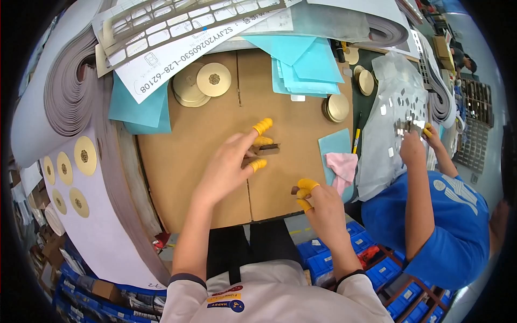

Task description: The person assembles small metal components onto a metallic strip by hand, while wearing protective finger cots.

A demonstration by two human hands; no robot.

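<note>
A dark block (269, 149) sits inside the half-curled left hand (229, 161) (whether gripped, I cannot tell); the right hand (327, 207) pinches a brown piece (294, 190).

Here's the brown cardboard worktop (177, 161), a dark seam running through it, spread out under both hands. Well ahead of the left hand (234, 160), gold discs (186, 89) sit piled, the uppermost with a dark patterned centre. Over to the right of those, turquoise sheets (309, 72) overlap. Straight beyond the right hand (326, 205), plain gold discs (338, 108) stack up; nearer it, a light-blue sheet (334, 141) lies at the edge.
</note>
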